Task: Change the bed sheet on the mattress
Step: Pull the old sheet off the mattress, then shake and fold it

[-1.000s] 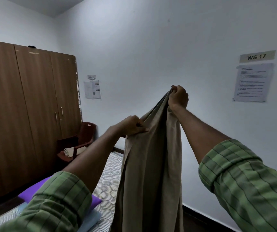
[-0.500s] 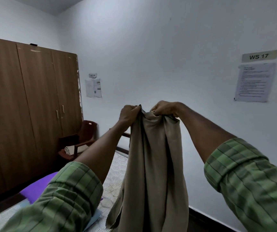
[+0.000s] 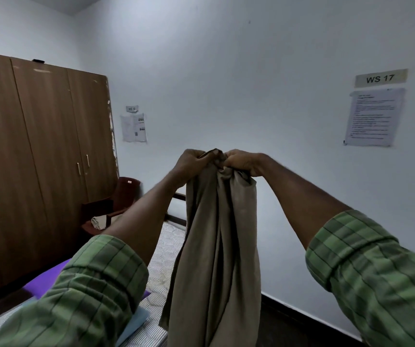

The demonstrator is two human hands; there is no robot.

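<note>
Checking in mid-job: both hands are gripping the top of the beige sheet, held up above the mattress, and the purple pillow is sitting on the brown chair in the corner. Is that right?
Not quite. The head view shows the purple pillow lying on the mattress, not on the brown chair, which holds a folded pale cloth. The rest stands: the left hand and right hand both have a grip on the top of the beige sheet.

Left hand (image 3: 190, 163) and right hand (image 3: 242, 162) grip bunched beige sheet (image 3: 216, 246) aloft.
</note>
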